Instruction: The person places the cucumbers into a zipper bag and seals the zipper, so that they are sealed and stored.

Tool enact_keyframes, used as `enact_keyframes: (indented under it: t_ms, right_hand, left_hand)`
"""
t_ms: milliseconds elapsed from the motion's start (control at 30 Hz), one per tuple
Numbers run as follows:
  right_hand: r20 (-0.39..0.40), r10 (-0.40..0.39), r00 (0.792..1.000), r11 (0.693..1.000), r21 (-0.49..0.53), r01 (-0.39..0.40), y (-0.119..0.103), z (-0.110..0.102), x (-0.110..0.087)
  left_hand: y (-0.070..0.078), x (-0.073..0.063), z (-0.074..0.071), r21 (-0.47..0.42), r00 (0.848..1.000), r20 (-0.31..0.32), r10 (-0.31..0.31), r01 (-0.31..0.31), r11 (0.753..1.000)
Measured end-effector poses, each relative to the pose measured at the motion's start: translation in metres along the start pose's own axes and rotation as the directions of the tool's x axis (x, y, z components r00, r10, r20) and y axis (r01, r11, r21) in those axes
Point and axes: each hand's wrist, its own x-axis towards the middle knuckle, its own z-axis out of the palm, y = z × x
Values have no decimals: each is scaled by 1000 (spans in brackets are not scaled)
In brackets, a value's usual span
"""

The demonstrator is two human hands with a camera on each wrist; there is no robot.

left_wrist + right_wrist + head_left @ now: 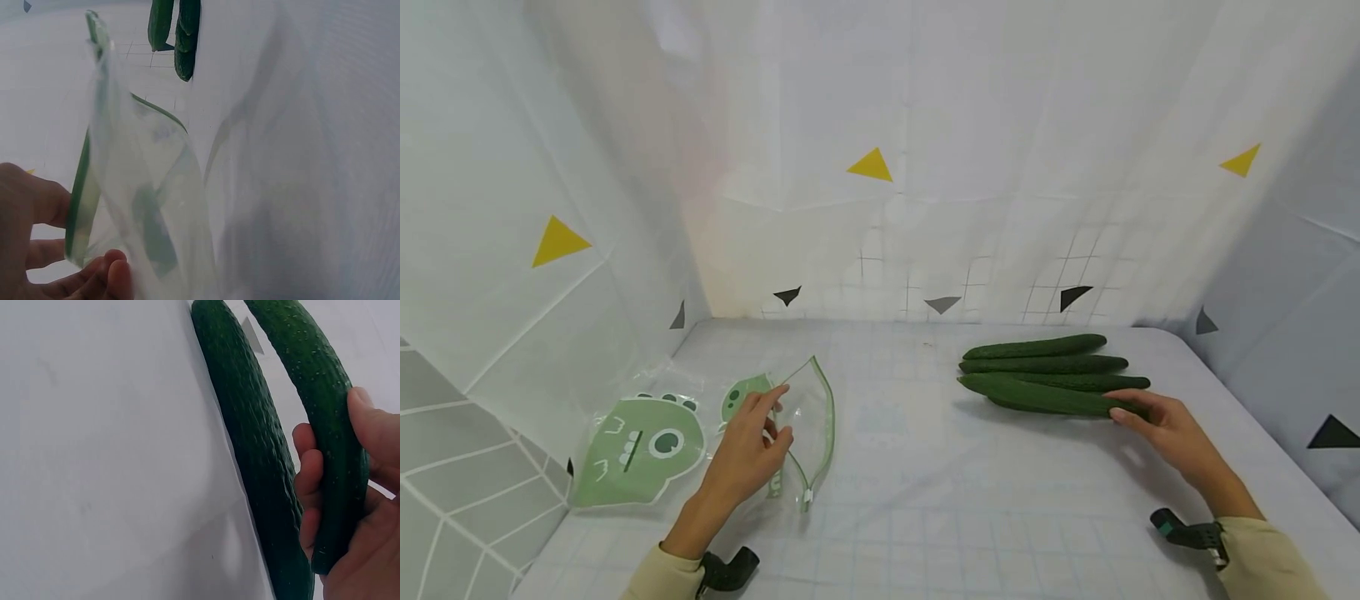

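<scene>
My left hand (745, 450) holds the rim of a clear zip bag (829, 400) with green prints, a green zip strip and a white slider (808, 497). In the left wrist view, fingers (37, 203) lie on either side of the green strip (80, 206), and the bag's mouth gapes. On the right, my right hand (1172, 433) grips one end of a dark green cucumber (331, 437), thumb on one side and curled fingers on the other. Several more cucumbers (1037, 346) lie side by side behind it, one close beside it in the right wrist view.
A green cartoon face (655, 450) on clear plastic lies at the left; my hand and wrist hide part of its join with the bag mouth. White sheeting (1000, 108) with yellow and black triangles encloses the white table (910, 533) at the back and sides.
</scene>
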Motion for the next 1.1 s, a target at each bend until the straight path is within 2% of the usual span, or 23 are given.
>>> enact_keyframes:
  t_ms: [267,700,900,1100]
  right_hand:
    - [28,-15,999,998,65,14,-5,8,4]
    - [48,61,997,991,113,-66,-18,17,6]
    - [103,146,984,975,155,-161,-27,23,13]
    - [133,238,962,961,107,-253,-45,32,19]
  left_hand:
    - [-1,0,1,2,1000,-3,4,-4,1000]
    - [-1,0,1,3,1000,-4,8,-8,1000]
    - [0,0,1,-4,1000,-3,4,-4,1000]
    - [0,1,1,-7,1000,-23,21,-21,1000]
